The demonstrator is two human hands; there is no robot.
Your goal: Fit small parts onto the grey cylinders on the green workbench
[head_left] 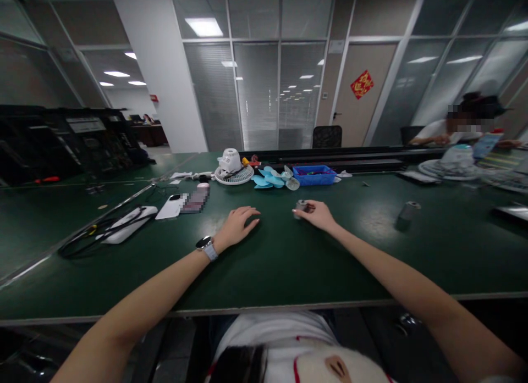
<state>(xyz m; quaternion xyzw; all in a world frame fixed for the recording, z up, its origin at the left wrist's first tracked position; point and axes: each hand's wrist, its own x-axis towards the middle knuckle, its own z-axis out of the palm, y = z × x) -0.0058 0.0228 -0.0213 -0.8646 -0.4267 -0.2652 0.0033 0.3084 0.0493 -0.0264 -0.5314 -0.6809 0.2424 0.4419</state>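
Just right of the frame's centre, the right hand pinches a small grey cylinder between thumb and fingertips, its base resting on the green table. The piece is short and stubby; its long axis seems to run roughly upright, leaning a little toward the left of the frame, though it is too small and too covered by the fingers to be sure which end points where. A dark bit shows against it under the fingers; I cannot tell what it is.

The left hand, just left of centre, lies palm down on the table, fingers loosely together and pointing toward the right of the frame, holding nothing. A wristwatch sits on that wrist. The two hands are near each other but apart.

Farther right, well apart from the right hand, a second grey cylinder stands alone on the table. Toward the upper middle lie light blue fan blades, a blue tray just beside them and a white fan grille with a white housing on it. Left of centre rest a white phone and black cables. At the upper right another person sits at the far side.
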